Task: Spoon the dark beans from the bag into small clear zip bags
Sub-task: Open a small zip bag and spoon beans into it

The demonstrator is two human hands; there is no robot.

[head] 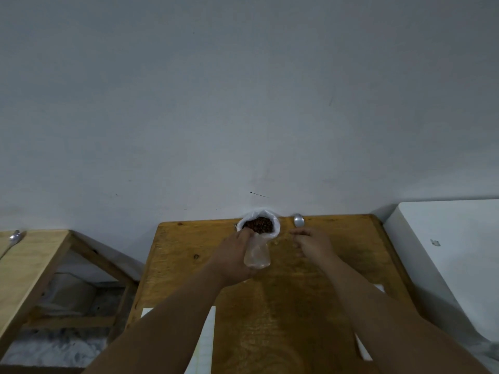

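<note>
A white plastic bag (272, 217) stands open at the far edge of the wooden table (183, 255), with dark beans (258, 224) showing in its mouth. My left hand (235, 256) holds a small clear zip bag (257, 253) just in front of it. The zip bag hangs down and looks empty. A metal spoon (299, 220) rises behind my right hand (310, 242), bowl up near the wall. My right hand's fingers are curled just below the spoon's bowl; the handle is hidden, so a grip on it is not plain.
A grey wall rises right behind the table. A white appliance or cabinet (445, 252) stands close on the right. A second wooden table (35, 255) with another spoon (14, 237) sits to the left. White sheets (206, 336) lie near the table's front edge.
</note>
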